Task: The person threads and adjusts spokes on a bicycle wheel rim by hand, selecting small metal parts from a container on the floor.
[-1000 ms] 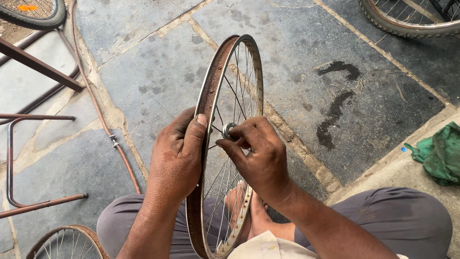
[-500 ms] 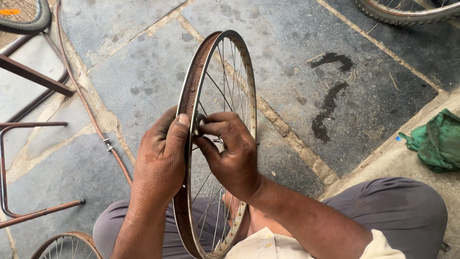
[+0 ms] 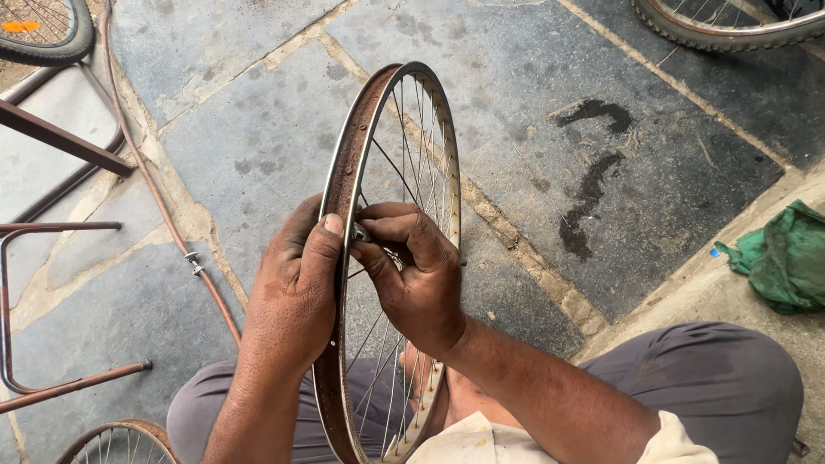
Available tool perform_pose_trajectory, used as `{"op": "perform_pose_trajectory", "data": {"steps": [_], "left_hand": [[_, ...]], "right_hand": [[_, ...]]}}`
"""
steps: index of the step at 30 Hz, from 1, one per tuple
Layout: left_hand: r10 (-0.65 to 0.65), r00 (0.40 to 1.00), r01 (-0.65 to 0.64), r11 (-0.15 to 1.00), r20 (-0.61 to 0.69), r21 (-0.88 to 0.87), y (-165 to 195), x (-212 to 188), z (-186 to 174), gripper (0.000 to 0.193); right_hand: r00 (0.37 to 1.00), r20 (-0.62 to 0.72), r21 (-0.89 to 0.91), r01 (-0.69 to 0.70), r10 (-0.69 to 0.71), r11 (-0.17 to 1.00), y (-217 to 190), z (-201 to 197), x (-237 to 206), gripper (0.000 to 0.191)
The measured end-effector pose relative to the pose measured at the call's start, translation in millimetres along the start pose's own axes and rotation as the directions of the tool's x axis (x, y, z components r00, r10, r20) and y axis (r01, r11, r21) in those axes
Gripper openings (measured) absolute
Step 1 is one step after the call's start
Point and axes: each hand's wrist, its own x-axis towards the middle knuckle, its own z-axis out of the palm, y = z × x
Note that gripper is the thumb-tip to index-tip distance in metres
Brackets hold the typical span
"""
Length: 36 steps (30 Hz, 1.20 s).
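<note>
A bare bicycle wheel rim [image 3: 345, 163], rusty brown inside with thin metal spokes, stands upright between my knees. My left hand [image 3: 296, 288] wraps the rim from the left, thumb pressed on its inner edge. My right hand [image 3: 414, 271] reaches in among the spokes from the right; its fingertips pinch a small metal piece [image 3: 361, 232] where a spoke meets the rim, just beside my left thumb. The piece is mostly hidden by my fingers.
Stone slab floor with dark stains [image 3: 589, 189]. A green rag [image 3: 786, 258] lies at the right. A brown hose [image 3: 163, 215] runs along the left beside rusty metal bars [image 3: 60, 137]. Other wheels sit at top right [image 3: 730, 26], top left [image 3: 47, 34] and bottom left [image 3: 120, 438].
The rim has shifted left in view and turned a little. My right hand has moved from the hub area up to the rim, meeting my left thumb.
</note>
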Motion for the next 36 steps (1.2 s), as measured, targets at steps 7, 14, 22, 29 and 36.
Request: {"op": "perform_pose_trajectory", "data": {"steps": [7, 14, 22, 29, 36], "left_hand": [[0.137, 0.978, -0.086, 0.951, -0.155, 0.297, 5, -6, 0, 0.033], [0.199, 0.968, -0.124, 0.908, -0.151, 0.401, 4, -4, -2, 0.035], [0.134, 0.978, -0.059, 0.912, -0.159, 0.405, 6, -8, 2, 0.031], [0.247, 0.965, -0.209, 0.93, -0.091, 0.303, -1, -9, 1, 0.034], [0.131, 0.991, -0.13, 0.991, -0.04, 0.026, -4, -6, 2, 0.039]], "right_hand": [[0.902, 0.138, 0.33, -0.432, 0.409, 0.839, 3, -10, 22, 0.031], [0.968, 0.114, -0.497, 0.249, -0.221, 0.831, -12, -4, 0, 0.046], [0.893, 0.263, -0.563, 0.45, -0.367, 0.693, 11, -7, 4, 0.044], [0.891, 0.393, 0.174, -0.316, 0.228, 0.933, 23, -16, 18, 0.055], [0.647, 0.659, 0.263, -0.675, 0.382, 0.69, 34, -40, 42, 0.054]]}}
